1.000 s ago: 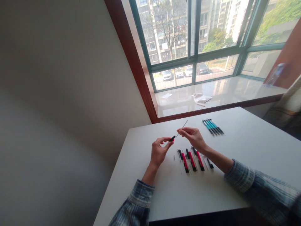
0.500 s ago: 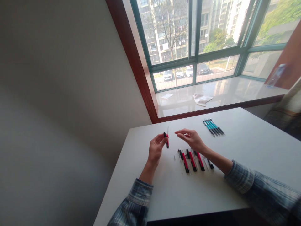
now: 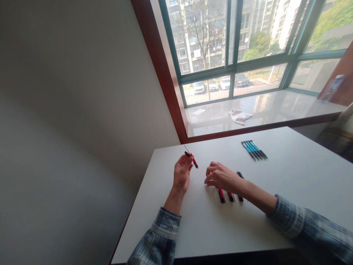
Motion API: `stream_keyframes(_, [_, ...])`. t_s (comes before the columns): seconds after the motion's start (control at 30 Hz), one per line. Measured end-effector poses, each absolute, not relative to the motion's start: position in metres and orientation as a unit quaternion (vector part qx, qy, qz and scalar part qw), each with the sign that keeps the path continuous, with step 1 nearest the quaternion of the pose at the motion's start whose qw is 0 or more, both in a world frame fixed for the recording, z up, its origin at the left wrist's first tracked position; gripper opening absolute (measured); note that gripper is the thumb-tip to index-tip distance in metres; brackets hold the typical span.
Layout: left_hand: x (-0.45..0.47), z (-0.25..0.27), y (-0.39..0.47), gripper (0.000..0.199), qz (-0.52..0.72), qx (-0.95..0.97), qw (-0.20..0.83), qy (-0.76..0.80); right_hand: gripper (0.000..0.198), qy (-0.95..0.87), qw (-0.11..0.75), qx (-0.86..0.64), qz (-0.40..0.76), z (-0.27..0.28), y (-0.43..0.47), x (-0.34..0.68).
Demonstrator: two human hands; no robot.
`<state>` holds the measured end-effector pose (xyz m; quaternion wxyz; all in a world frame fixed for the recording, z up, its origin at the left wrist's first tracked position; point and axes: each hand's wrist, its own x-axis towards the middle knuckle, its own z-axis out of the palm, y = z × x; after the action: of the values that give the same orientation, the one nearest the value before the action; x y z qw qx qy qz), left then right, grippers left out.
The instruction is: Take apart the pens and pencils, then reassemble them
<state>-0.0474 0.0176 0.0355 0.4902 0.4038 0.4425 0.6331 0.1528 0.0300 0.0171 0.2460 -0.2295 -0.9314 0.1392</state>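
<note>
My left hand (image 3: pixel 182 173) is closed in a pinch around red and black pen parts (image 3: pixel 194 162) above the table's left side. A thin refill (image 3: pixel 186 149) sticks up from them. My right hand (image 3: pixel 219 175) is lowered over a row of pen parts on the table. Its fingers are bent, and the thumb and fingertips come together at the row's left end; what lies between them is too small to make out. Red and black pen barrels (image 3: pixel 221 195) show below this hand, with thin clear pieces between them. The rest of the row is hidden under the hand and wrist.
Several teal and black pens (image 3: pixel 253 150) lie side by side farther back on the white table (image 3: pixel 171 235). Behind the table is a window sill (image 3: pixel 212 125) with a crumpled cloth (image 3: pixel 239 116) and a piece of paper (image 3: pixel 198 111). A wall (image 3: pixel 82 129) stands at the left.
My right hand has come down from beside the left hand onto the left end of the parts row, its fingers curling. My left hand has tilted the pen parts, the refill now leaning left.
</note>
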Motion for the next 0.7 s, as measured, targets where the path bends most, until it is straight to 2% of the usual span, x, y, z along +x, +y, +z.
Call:
stream_keyframes(0.17, [-0.045,0.036,0.019,0.033,0.629,0.423,0.454,0.468,0.014,-0.945,0.23,-0.211,0.101,0.022,0.027,0.144])
stream_keyframes(0.27, [-0.046,0.03,0.02,0.035,0.629,0.44,0.418,0.486,0.014,-0.935,0.252,-0.216,0.126,0.02,0.029,0.145])
stream_keyframes(0.37, [-0.045,0.021,0.02,0.034,0.596,0.492,0.345,0.533,0.017,-0.885,0.337,-0.251,0.201,0.014,0.038,0.156])
stream_keyframes(0.5, [-0.043,0.011,0.017,0.022,0.538,0.57,0.244,0.571,0.025,-0.76,0.47,-0.337,0.297,0.004,0.056,0.171])
stream_keyframes(0.7, [-0.041,0.01,0.012,0.015,0.512,0.604,0.204,0.576,0.032,-0.631,0.562,-0.354,0.401,-0.001,0.073,0.178])
